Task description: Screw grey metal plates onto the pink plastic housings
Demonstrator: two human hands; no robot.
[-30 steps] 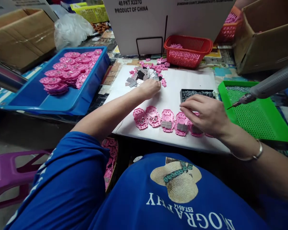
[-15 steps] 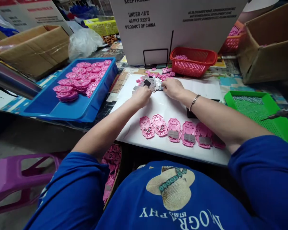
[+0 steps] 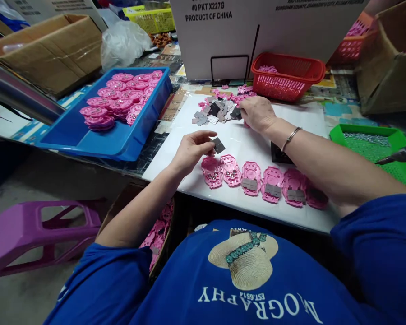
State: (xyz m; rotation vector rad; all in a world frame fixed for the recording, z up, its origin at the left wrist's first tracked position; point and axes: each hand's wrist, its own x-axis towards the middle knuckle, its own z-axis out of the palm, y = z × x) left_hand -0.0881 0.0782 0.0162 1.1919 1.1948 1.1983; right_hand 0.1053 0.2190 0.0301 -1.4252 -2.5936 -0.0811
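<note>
Between thumb and fingers, my left hand (image 3: 193, 151) pinches a small dark grey metal plate (image 3: 219, 145), just above the row of pink plastic casings. My right hand (image 3: 259, 113) is at the right side of a heap of grey plates (image 3: 219, 112); its fingertips are bent down and what they hold, if anything, is hidden. In the row, the two left casings (image 3: 230, 170) show shiny round metal parts. Farther right, several casings (image 3: 272, 184) each have a grey plate across the lower part. My right forearm partly covers the last casing (image 3: 315, 197).
A blue tray (image 3: 122, 151) of stacked pink casings is on the left. Behind the heap stand a red basket (image 3: 287, 85) and a large white carton (image 3: 219, 40). A green tray (image 3: 362, 155) and a screwdriver tip (image 3: 389, 159) lie right. A purple stool (image 3: 64, 234) stands lower left.
My left hand has come back from the heap toward the casings with a grey plate in it. My right hand stays by the heap. The view has shifted slightly.
</note>
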